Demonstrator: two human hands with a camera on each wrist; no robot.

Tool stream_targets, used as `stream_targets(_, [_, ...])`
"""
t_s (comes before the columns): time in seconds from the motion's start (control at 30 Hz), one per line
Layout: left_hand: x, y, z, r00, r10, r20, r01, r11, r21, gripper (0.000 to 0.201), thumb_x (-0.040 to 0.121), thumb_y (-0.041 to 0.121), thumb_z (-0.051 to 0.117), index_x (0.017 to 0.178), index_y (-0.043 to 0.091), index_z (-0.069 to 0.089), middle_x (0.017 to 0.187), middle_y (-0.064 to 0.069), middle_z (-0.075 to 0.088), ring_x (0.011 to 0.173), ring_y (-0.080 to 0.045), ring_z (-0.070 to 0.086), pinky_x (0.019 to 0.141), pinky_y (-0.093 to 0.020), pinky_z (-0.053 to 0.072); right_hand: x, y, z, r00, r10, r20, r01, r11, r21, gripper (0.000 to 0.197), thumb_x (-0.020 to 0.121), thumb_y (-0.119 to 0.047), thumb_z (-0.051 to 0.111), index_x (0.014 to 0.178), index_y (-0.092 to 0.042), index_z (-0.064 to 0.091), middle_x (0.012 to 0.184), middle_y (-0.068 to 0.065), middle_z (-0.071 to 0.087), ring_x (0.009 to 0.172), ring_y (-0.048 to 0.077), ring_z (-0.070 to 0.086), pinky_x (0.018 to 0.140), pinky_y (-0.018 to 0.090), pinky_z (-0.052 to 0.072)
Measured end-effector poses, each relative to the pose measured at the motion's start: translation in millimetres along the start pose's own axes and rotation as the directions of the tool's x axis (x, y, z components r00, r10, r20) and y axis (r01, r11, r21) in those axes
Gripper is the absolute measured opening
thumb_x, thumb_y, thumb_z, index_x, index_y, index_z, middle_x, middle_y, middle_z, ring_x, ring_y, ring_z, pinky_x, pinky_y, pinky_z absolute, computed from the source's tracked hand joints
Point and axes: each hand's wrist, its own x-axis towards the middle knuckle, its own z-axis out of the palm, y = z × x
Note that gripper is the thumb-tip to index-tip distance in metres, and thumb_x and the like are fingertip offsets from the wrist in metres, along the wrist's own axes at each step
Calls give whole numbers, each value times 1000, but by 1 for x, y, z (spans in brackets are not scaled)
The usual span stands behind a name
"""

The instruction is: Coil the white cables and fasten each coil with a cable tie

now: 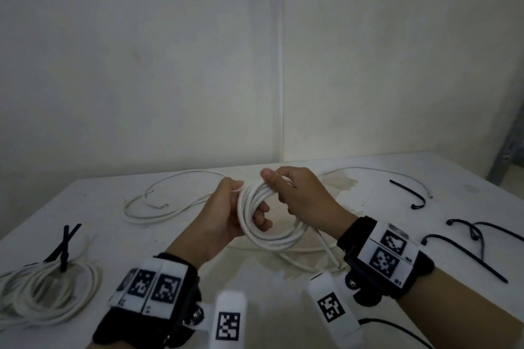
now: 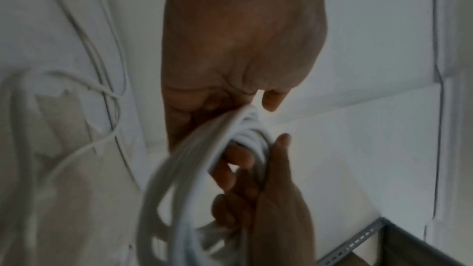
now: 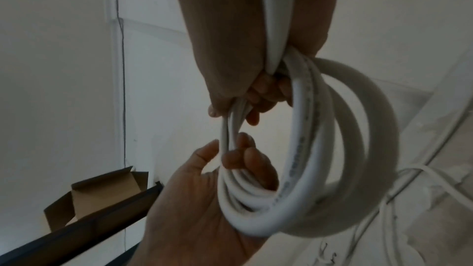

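A coil of white cable [image 1: 265,231] [image 2: 204,169] [image 3: 320,169] hangs between my two hands above the table's middle. My left hand [image 1: 243,207] [image 3: 225,161] grips the coil's left side, fingers curled through the loop and thumb outside. My right hand [image 1: 279,181] [image 2: 258,96] [image 3: 245,106] pinches the strands at the coil's top. The cable's loose tail [image 1: 326,246] trails down onto the table. A tied coil [image 1: 48,289] with black cable ties [image 1: 64,246] lies at the near left. A loose white cable [image 1: 158,207] lies behind my left hand.
Several black cable ties [image 1: 408,193] [image 1: 465,258] lie scattered on the white table [image 1: 397,173] at the right. A wall stands close behind the table. An open cardboard box [image 3: 102,191] shows beyond the table edge in the right wrist view.
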Motion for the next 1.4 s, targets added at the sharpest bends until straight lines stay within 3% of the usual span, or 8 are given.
stream_targets(0.23, [3,-13,25,934,128,-335,-125,992,31,52,96,43,39,59,7,50,35,5,37,29,-9,32,46,-25,33,-1,-2,2,996,-32,78,26,997,77,32,89,-46,45,68,-23,50,54,-7,46,45,2,41,52,19,35])
stream_targets(0.37, [6,-12,19,875,109,-471,-233,949,-213,45,96,37,41,60,10,46,37,4,41,29,-7,33,40,-21,32,-10,5,2,991,-18,131,-1,990,138,21,94,-35,41,81,-22,50,66,-4,55,53,4,54,53,15,40])
stream_targets(0.5, [6,-18,16,926,129,-355,-233,934,-269,47,97,36,36,61,8,47,36,3,36,30,-9,33,53,-28,37,-9,7,-1,995,-35,95,32,999,28,18,96,-32,40,87,-22,52,62,-5,51,59,15,53,53,23,40])
stream_targets(0.73, [2,0,-4,994,-96,59,101,991,-83,70,92,46,28,58,-4,64,47,-15,55,42,-26,56,63,-34,48,-10,-2,-12,951,-25,308,96,971,-219,24,97,-30,41,81,-14,48,63,-6,43,53,4,39,53,16,33])
stream_targets(0.87, [-2,-9,13,999,29,-18,-26,986,166,48,86,52,47,60,12,49,43,3,34,36,-12,34,51,-27,42,-9,-1,-13,935,-15,356,98,971,-216,21,96,-29,44,97,-11,55,80,-3,55,59,0,45,58,12,35])
stream_targets(1.03, [-2,-19,23,979,64,-193,-63,998,12,46,88,42,52,55,14,38,40,7,25,34,-9,23,43,-24,32,-17,10,-10,970,22,243,-34,998,45,27,95,-28,46,119,-16,48,77,-6,56,67,6,56,70,23,46])
stream_targets(1.27, [1,-24,23,951,82,-297,-135,978,-161,45,88,40,53,56,13,36,39,6,23,32,-9,22,35,-20,29,-22,16,-2,994,-30,101,17,992,125,17,97,-25,42,98,-16,55,64,-4,51,55,1,51,57,13,41])
stream_targets(1.4, [3,-22,11,989,81,-123,-86,996,-35,49,93,37,40,54,9,45,39,-2,35,35,-14,39,49,-26,44,-20,16,-4,992,-58,113,56,998,16,16,96,-27,43,96,-17,55,63,-8,47,51,2,47,53,14,37])
